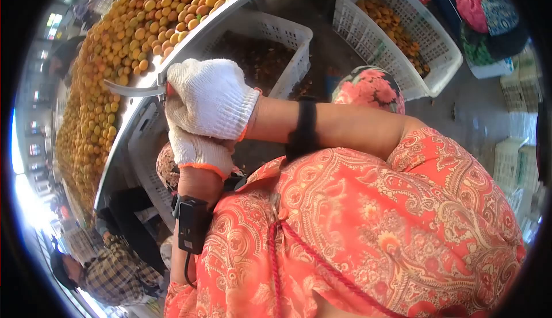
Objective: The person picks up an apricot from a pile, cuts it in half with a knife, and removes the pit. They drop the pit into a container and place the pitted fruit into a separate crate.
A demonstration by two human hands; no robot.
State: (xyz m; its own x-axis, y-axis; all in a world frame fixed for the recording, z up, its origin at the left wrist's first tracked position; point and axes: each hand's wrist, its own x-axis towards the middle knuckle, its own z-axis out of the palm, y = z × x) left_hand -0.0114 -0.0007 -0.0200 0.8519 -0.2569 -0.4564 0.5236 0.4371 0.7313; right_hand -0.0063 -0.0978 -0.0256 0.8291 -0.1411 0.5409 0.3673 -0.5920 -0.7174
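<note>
My right hand, in a white knitted glove, is closed around a knife. Its slightly curved metal blade points left, toward a raised table edge; the handle is mostly hidden in the glove. Directly below it, overlapping it in this view, is my left hand, gloved the same way with an orange cuff. The right hand covers the left one's fingers, and I cannot tell what they hold. Beyond the blade, a large heap of apricots covers the table.
The table's pale metal rim runs beside my hands. Below it stands a white crate with dark contents. Another white crate holds cut apricot pieces. A person in a checked shirt is at the lower left. Crates are stacked at the right.
</note>
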